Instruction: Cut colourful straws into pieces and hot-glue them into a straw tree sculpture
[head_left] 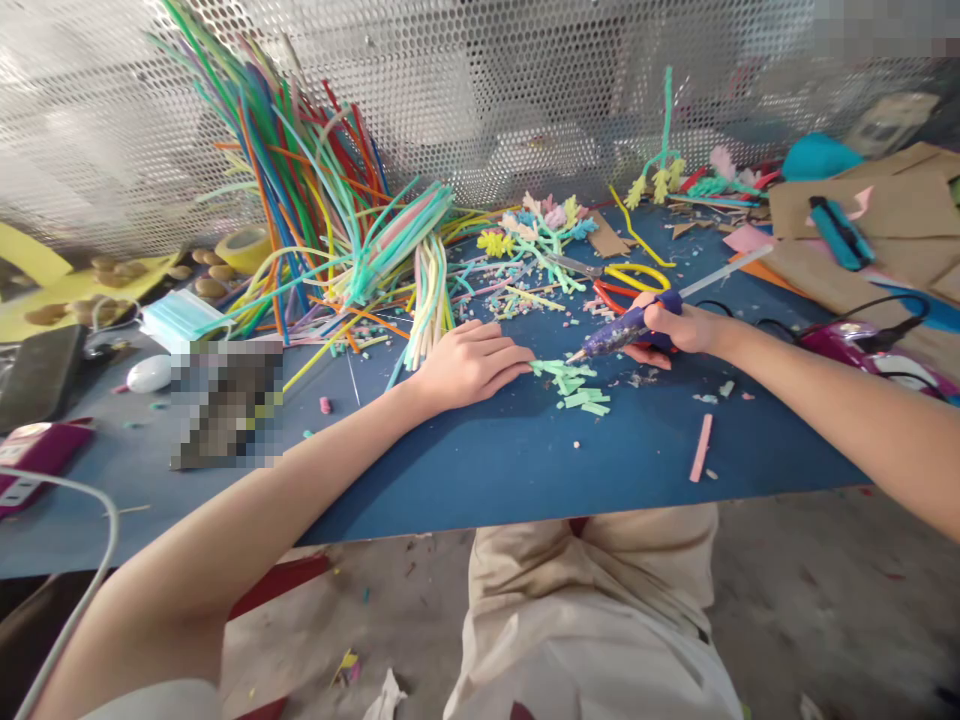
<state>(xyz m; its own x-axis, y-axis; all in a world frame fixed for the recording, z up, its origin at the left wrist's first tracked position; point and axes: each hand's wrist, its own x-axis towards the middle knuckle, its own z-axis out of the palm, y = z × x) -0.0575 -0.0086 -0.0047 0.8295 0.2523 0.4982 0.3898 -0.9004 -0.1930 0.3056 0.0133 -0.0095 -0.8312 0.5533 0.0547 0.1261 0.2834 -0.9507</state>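
Observation:
My right hand (679, 325) is wrapped round a purple glue gun (615, 332). From its back end sticks a clear glue stick (727, 270), and its nozzle points down-left at short pale green pipe cleaner pieces (577, 385) on the table. My left hand (476, 365) rests on the blue tabletop, fingers together, with the fingertips closed on the end of one green piece at the pile's left side. The thumb is hidden below the fingers. Just beyond the glue gun lie scissors (630, 275) with yellow and red handles.
Behind my left hand stands a large bundle of coloured pipe cleaners (300, 200). Fluffy pipe cleaner flowers (547, 225) lie at the back. Brown cardboard (885, 215) with a teal cutter (840, 232) is at right. A phone (41, 378) and a blue mask (184, 318) lie left.

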